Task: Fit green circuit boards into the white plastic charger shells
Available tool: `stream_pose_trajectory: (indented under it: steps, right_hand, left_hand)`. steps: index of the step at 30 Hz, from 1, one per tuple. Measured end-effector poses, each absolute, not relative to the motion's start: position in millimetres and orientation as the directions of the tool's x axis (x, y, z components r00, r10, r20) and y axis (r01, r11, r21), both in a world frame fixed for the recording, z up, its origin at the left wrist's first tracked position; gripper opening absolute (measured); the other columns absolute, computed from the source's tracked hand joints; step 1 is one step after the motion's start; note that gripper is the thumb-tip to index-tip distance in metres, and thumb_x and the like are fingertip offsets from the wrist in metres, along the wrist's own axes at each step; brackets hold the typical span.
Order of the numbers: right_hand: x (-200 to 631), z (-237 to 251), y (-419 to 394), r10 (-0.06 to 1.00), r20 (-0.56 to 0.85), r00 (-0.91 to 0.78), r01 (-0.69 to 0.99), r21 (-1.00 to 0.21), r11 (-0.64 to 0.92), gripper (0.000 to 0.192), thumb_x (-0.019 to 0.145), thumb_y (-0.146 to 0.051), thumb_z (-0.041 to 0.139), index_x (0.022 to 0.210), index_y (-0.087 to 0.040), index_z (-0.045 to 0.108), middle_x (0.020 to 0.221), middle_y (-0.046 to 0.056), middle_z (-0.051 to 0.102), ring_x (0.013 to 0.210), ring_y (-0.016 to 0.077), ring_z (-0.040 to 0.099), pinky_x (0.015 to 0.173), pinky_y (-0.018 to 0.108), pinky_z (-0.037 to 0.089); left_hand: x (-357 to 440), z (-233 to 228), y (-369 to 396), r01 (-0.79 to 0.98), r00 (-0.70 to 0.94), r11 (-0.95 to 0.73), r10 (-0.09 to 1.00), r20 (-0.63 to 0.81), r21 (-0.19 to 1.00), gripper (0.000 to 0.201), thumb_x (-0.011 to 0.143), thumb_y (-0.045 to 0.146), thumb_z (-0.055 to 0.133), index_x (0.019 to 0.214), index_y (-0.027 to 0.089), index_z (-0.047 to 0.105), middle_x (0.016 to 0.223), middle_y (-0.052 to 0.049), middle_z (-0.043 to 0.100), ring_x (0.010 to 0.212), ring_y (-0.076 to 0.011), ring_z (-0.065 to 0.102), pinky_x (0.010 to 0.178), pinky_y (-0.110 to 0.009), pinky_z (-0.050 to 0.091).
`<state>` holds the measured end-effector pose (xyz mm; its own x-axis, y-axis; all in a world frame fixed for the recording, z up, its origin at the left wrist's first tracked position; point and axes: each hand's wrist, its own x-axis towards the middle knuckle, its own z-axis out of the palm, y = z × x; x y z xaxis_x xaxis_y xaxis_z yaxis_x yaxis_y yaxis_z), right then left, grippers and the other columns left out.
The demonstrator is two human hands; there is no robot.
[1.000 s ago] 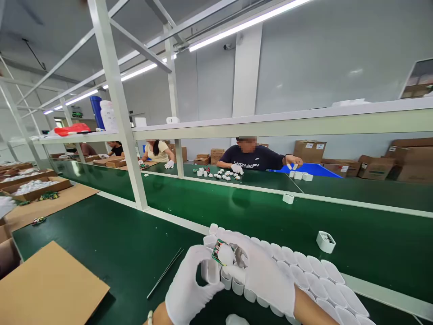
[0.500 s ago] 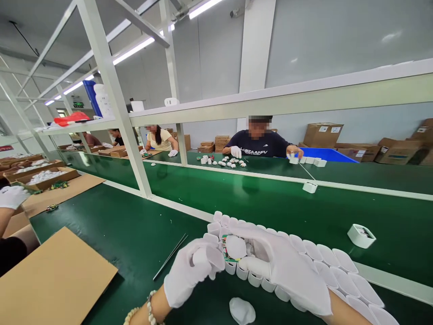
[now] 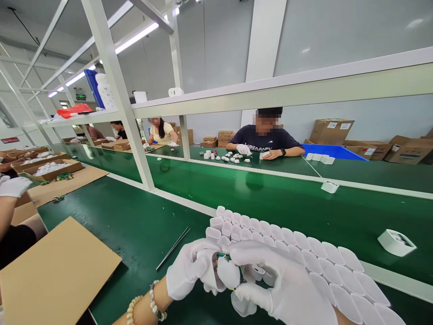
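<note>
Possibly, the white-topped circuit board [image 3: 228,271], pinched by the right hand [image 3: 287,280] at the mouth of the white housing [image 3: 212,276] gripped by the left hand [image 3: 189,267], could be jammed by tilting.

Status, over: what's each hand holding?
White-gloved left hand: holding white plastic housing. White-gloved right hand: pinching green circuit board with rounded white piece at housing's mouth. Rows of white plastic housings nearby.

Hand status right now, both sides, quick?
Left hand: closed, holding a white plastic housing.
Right hand: closed, fingers and thumb holding a green circuit board with a white rounded part, at the housing's opening.
</note>
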<state>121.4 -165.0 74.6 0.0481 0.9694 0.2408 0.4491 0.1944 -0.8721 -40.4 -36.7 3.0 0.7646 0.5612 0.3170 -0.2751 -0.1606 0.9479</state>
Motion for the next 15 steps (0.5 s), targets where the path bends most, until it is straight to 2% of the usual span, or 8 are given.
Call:
stream_pose_trajectory:
  steps: [3,6,8,10,15]
  right_hand:
    - [119.8,68.7,-164.1,0.983,0.172,0.067,0.45,-0.884,0.124,0.025,0.07,-0.021,0.067,0.095,-0.025,0.068,0.104,0.001,0.069,0.077,0.0165,0.063,0.074,0.03,0.058]
    - [119.5,65.1,-162.7,0.978,0.194,0.075,0.47,-0.872,0.137,0.021,0.07,-0.022,0.069,0.09,-0.026,0.068,0.1,0.0,0.069,0.078,0.0177,0.062,0.074,0.03,0.056]
    - [119.1,68.5,-162.0,0.98,0.201,0.01,0.517,-0.84,0.167,0.013,0.072,-0.016,0.066,0.081,-0.027,0.066,0.092,-0.003,0.068,0.077,0.0163,0.06,0.072,0.027,0.053]
    - [117.9,76.2,-161.9,0.981,0.176,-0.086,0.568,-0.8,0.193,0.016,0.074,-0.009,0.061,0.072,-0.025,0.062,0.085,-0.005,0.067,0.076,0.0151,0.058,0.07,0.025,0.05]
    - [112.6,94.1,-162.7,0.963,0.202,-0.181,0.564,-0.781,0.27,0.02,0.075,-0.005,0.06,0.068,-0.023,0.054,0.078,-0.006,0.063,0.076,0.0129,0.058,0.076,0.021,0.049]
  left_hand:
    - [-40.6,5.6,-37.9,-0.248,0.774,-0.157,0.562,0.293,0.956,0.059,0.075,0.069,0.061,0.09,0.013,0.072,0.089,-0.01,0.069,0.079,-0.0201,0.062,0.079,-0.032,0.051]
    - [-41.3,6.3,-37.8,-0.232,0.769,-0.176,0.568,0.291,0.957,0.061,0.075,0.07,0.06,0.09,0.012,0.073,0.089,-0.01,0.069,0.08,-0.0213,0.062,0.082,-0.034,0.051]
    - [-41.5,6.8,-37.4,-0.239,0.769,-0.175,0.567,0.296,0.955,0.063,0.075,0.071,0.06,0.091,0.012,0.073,0.089,-0.011,0.07,0.078,-0.021,0.062,0.077,-0.032,0.052]
    - [-41.5,8.1,-37.1,-0.253,0.77,-0.164,0.563,0.301,0.953,0.064,0.074,0.072,0.06,0.093,0.011,0.072,0.087,-0.01,0.069,0.077,-0.0202,0.062,0.075,-0.031,0.052]
    - [-41.7,11.3,-37.9,-0.235,0.774,-0.169,0.563,0.289,0.957,0.064,0.073,0.072,0.061,0.088,0.011,0.071,0.082,-0.009,0.066,0.076,-0.0183,0.059,0.074,-0.029,0.051]
